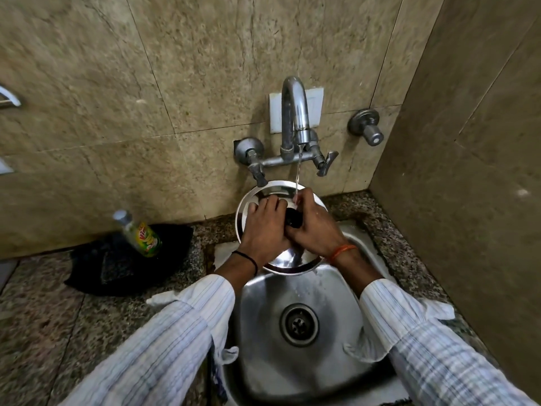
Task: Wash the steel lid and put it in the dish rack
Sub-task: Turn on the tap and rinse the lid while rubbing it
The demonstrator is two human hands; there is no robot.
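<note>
Steel lid (257,197): round, held tilted over the far edge of the sink (263,341), under the tap (295,112); much of its face is covered by both hands.
Black knob (293,219): at the lid's centre, only partly visible between the hands.
Left hand (263,227): laid on the lid with fingers spread nearly straight; fingertips touch the steel.
Right hand (314,224): fingers curled beside the knob; whether they grip it or the lid cannot be told, as the fingertips are hidden.
Water stream (298,177): thin, falling from the spout onto the right hand's knuckles.
Sink drain (299,324): in full view below the lid.
Bottle (140,234): green-labelled, blurred, standing on a dark cloth (96,268) on the counter (44,317), left of the sink.
Dish rack: none identifiable; a metal piece at the left edge is cut off.
</note>
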